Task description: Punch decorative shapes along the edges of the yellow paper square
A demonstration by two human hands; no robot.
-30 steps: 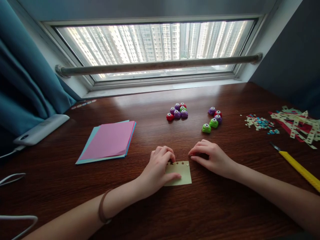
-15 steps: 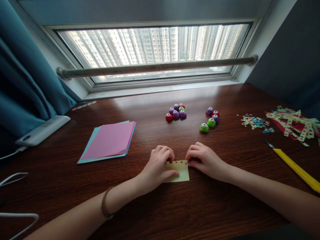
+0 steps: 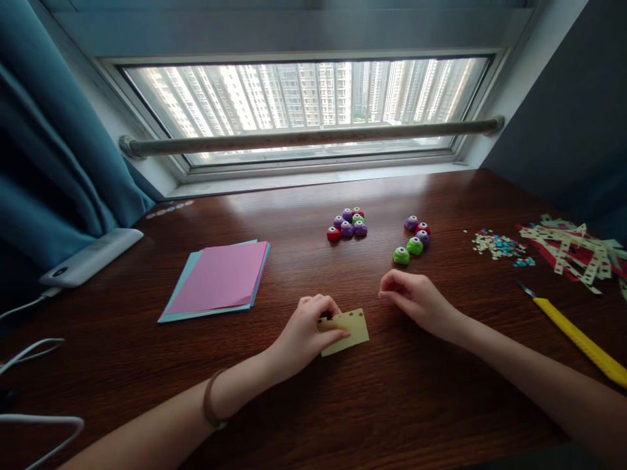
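My left hand (image 3: pixel 309 333) pinches a small pale yellow sheet of paper (image 3: pixel 356 331) between thumb and fingers. A row of star-shaped holes runs along the paper's far edge, and its left end is hidden by the hand. Apart from the paper, to its right, my right hand (image 3: pixel 416 299) is held with thumb and fingertips together. What those fingertips hold, if anything, cannot be made out. Just beyond the right hand stand a green paper punch (image 3: pixel 401 256) and several other green, purple and red ones. Another cluster of paper punches (image 3: pixel 347 228) is farther back.
A stack of coloured paper (image 3: pixel 215 277) lies at left, near a white power bank (image 3: pixel 93 258) with a cable. At right are tiny paper cut-outs (image 3: pixel 497 245), punched paper strips (image 3: pixel 578 251) and a yellow utility knife (image 3: pixel 578 336) with its blade showing.
My right hand has let go of the yellow paper's right corner and moved up and to the right. The paper, still in my left hand, has tilted, its right end higher.
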